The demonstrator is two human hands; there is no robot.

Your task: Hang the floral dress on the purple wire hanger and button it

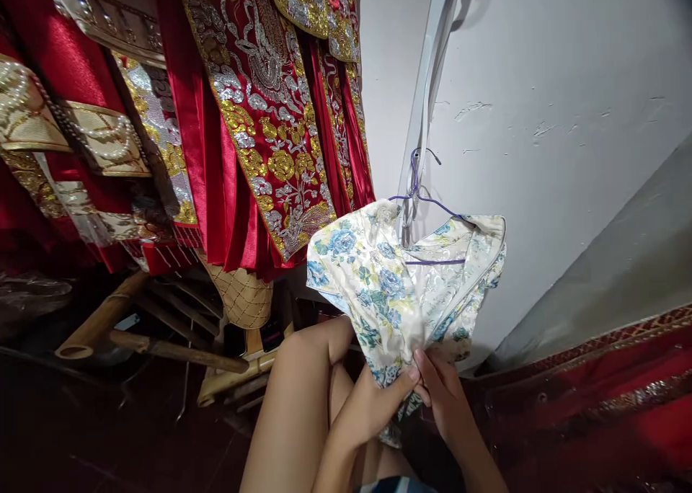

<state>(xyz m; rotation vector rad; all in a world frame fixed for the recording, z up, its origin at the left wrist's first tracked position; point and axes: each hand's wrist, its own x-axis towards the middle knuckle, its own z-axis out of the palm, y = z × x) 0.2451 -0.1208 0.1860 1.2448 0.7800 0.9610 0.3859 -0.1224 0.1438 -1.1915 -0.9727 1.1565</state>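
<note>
A white dress (pixel 386 277) with blue and yellow flowers hangs on a purple wire hanger (pixel 415 179), its neckline falling open. Both of my hands meet at the lower front of the cloth. My left hand (pixel 378 399) pinches the fabric near the front edge, with its thumb on top. Close beside it, my right hand (pixel 437 381) grips the same spot between thumb and fingers. The lower part of the garment is mostly hidden behind my hands and legs.
Red costumes (pixel 275 118) with gold and silver embroidery hang at the left. Below them stands a bamboo frame (pixel 178 349). A grey strap (pixel 424 82) runs down the white wall (pixel 540 82) to the hanger. Red fabric (pixel 610 399) lies at the lower right. My bare knees (pixel 297 385) are in front.
</note>
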